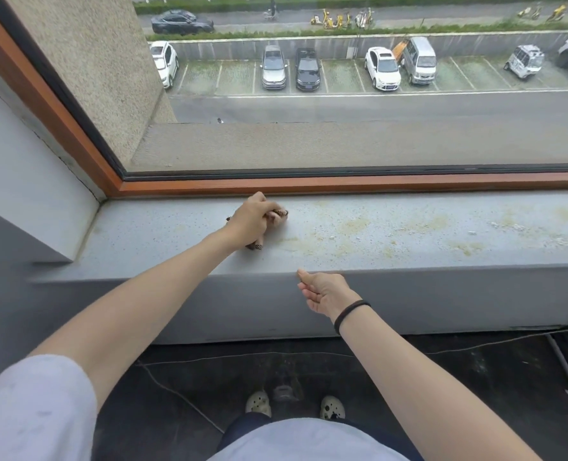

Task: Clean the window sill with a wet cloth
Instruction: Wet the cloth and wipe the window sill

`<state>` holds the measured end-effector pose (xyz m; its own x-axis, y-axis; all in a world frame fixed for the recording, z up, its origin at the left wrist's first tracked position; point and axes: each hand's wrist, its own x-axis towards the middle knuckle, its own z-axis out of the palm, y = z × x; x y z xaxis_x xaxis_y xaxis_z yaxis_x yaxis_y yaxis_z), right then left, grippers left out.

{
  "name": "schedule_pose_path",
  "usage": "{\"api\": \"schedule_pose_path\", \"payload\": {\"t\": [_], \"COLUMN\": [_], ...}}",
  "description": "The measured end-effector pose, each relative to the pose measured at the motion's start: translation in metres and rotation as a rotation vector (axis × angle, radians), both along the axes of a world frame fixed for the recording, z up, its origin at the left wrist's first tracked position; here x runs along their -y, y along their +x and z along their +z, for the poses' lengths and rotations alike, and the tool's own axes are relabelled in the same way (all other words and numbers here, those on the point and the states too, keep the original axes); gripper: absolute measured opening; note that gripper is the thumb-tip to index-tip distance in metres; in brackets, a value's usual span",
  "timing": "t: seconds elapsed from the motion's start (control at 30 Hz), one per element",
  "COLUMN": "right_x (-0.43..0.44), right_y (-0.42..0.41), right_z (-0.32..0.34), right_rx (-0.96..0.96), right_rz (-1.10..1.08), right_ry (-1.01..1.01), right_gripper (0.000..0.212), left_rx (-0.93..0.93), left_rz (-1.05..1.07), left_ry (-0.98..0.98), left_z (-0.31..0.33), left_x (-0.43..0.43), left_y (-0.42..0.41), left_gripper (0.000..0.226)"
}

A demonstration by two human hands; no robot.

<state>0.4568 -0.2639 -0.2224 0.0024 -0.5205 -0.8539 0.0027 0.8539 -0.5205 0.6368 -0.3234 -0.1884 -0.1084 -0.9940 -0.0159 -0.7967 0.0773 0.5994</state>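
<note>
no legible text, car plates too small to read

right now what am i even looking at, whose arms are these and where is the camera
There is no machine here. A person wears one camera on the head, looking forward and down, so the two bare arms are their own. The left hand grips a crumpled brown-patterned cloth and holds it on the grey speckled window sill, near its left end. To the right of the cloth the sill carries yellowish-brown dirt patches. The right hand, with a black band at the wrist, is by the sill's front edge, fingers loosely curled, holding nothing. Beyond the glass is a car park.
</note>
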Motion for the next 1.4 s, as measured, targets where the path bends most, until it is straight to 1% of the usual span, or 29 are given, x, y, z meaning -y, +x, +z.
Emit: {"api": "schedule_pose_path", "payload": {"t": [0.07,0.2,0.23,0.27,0.33,0.37,0.4,0.47,0.53,0.6,0.63,0.7,0.77,0.8,0.83,0.9,0.97,1.0,1.03,1.1,1.17,1.2,1.27,1.33,1.37,1.4], "right_x": [0.0,0.0,0.0,0.001,0.002,0.001,0.001,0.002,0.003,0.002,0.001,-0.002,-0.004,-0.004,-0.004,-0.003,-0.002,-0.001,0.0,0.003,0.004,0.005,0.006,0.008,0.008,0.008], "right_y": [0.001,0.002,0.001,0.001,0.0,0.0,0.0,-0.001,-0.002,-0.003,-0.004,-0.011,-0.026,-0.035,-0.046,-0.068,-0.093,-0.106,-0.118,-0.136,-0.145,-0.146,-0.144,-0.138,-0.135,-0.133], "right_z": [0.0,0.0,0.0,-0.001,-0.001,0.0,-0.001,0.0,0.001,0.001,0.001,0.001,0.002,0.003,0.005,0.01,0.015,0.017,0.019,0.022,0.024,0.024,0.025,0.026,0.025,0.025], "right_rx": [-0.001,-0.004,-0.001,0.002,0.008,0.013,0.016,0.025,0.046,0.072,0.086,0.118,0.147,0.16,0.169,0.158,0.132,0.126,0.121,0.117,0.145,0.171,0.204,0.209,0.204,0.198], "right_rz": [0.003,0.01,0.009,0.014,0.025,0.028,0.028,0.029,0.028,0.015,0.011,0.028,0.043,0.037,0.025,0.001,-0.058,-0.105,-0.159,-0.256,-0.341,-0.376,-0.424,-0.437,-0.439,-0.445], "right_ry": [0.005,-0.002,-0.002,-0.001,0.003,0.006,0.009,0.022,0.036,0.034,0.03,0.024,0.043,0.056,0.066,0.069,0.062,0.054,0.044,0.019,-0.006,-0.023,-0.068,-0.106,-0.116,-0.126], "right_gripper": [0.019,0.026,0.026,0.024,0.021,0.02,0.019,0.015,0.011,0.012,0.013,0.013,0.012,0.012,0.013,0.017,0.019,0.019,0.019,0.018,0.016,0.014,0.023,0.035,0.037,0.037], "left_rx": [0.061,-0.025,-0.054,-0.079,-0.098,-0.083,-0.055,-0.034,-0.103,-0.121,-0.103,-0.086,-0.074,-0.054,-0.035,-0.054,-0.093,-0.111,-0.117,-0.108,-0.053,-0.014,0.014,-0.084,-0.12,-0.119], "left_rz": [-0.037,-0.249,-0.237,-0.167,0.042,0.112,0.131,0.053,-0.098,-0.18,-0.146,0.062,0.255,0.279,0.24,0.057,-0.121,-0.122,-0.07,0.086,0.194,0.199,0.058,-0.132,-0.17,-0.142], "left_ry": [0.054,0.199,0.182,0.121,-0.005,-0.024,-0.005,0.107,0.2,0.196,0.138,0.014,-0.021,0.004,0.057,0.166,0.177,0.145,0.083,-0.008,0.013,0.054,0.128,0.179,0.173,0.139], "left_z": [-0.004,-0.007,-0.006,-0.005,-0.004,-0.003,-0.003,-0.005,-0.006,-0.007,-0.005,0.0,0.003,0.002,0.0,-0.003,-0.002,0.0,0.004,0.009,0.006,0.001,-0.005,-0.006,-0.006,-0.003], "left_x": [-0.01,-0.051,-0.052,-0.049,-0.037,-0.033,-0.031,-0.044,-0.07,-0.087,-0.088,-0.08,-0.07,-0.068,-0.071,-0.086,-0.099,-0.097,-0.091,-0.072,-0.055,-0.053,-0.06,-0.073,-0.077,-0.076], "left_y": [-0.008,-0.026,-0.023,-0.017,0.0,0.005,0.005,-0.004,-0.018,-0.023,-0.022,-0.012,0.002,0.005,0.004,-0.008,-0.021,-0.024,-0.026,-0.024,-0.025,-0.029,-0.04,-0.052,-0.054,-0.056], "left_gripper": [0.04,0.037,0.038,0.038,0.037,0.038,0.041,0.045,0.038,0.034,0.033,0.034,0.035,0.037,0.039,0.038,0.035,0.035,0.034,0.035,0.039,0.041,0.037,0.033,0.033,0.034]}}
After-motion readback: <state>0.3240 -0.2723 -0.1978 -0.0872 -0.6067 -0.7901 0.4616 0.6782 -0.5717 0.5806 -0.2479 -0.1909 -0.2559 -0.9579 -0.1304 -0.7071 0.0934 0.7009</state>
